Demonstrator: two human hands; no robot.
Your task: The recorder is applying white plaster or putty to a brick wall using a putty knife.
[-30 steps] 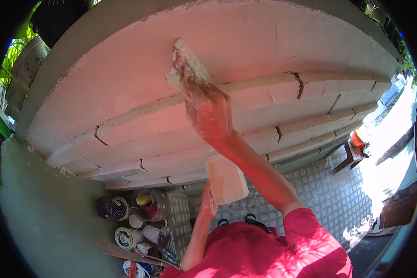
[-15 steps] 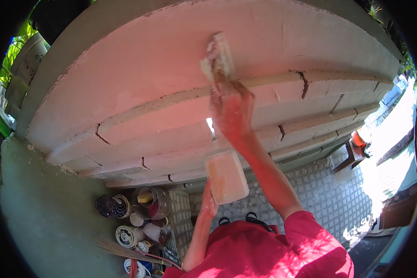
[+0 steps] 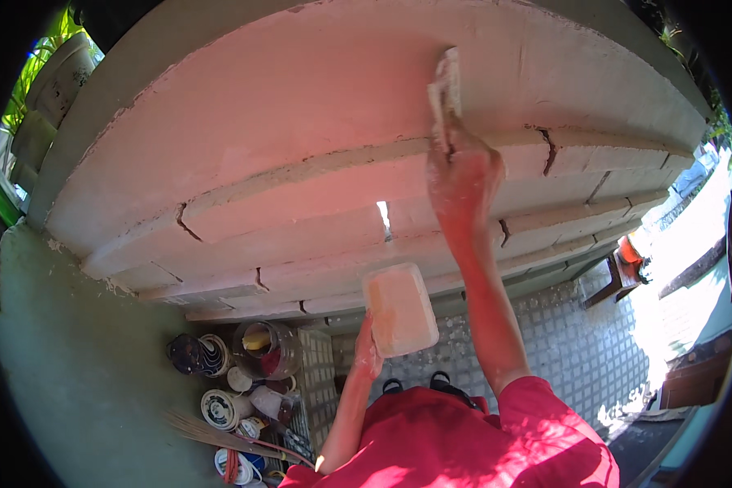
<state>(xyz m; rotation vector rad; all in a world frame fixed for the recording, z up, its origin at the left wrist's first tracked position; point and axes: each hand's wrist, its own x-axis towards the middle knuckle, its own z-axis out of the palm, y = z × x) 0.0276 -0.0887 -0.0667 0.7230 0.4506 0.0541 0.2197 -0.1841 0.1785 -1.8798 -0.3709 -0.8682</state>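
R hand (image 3: 465, 175), head view, was closed round a white-smeared scraper (image 3: 446, 89), set at the upper wall panel (image 3: 301, 89), R of its mid, above its lower edge; blade contact unclear. L hand (image 3: 369, 354) gripped a pale rect. tray (image 3: 402, 309) by its L edge, apart from the panel. Judging by looks, the panel was prob. well along: mostly smooth, w/ faint streaks twd R. Upper ledge (image 3: 301, 183) had a rough edge & gaps left unfilled, e.g. a dark crack (image 3: 549, 153) R of R hand.
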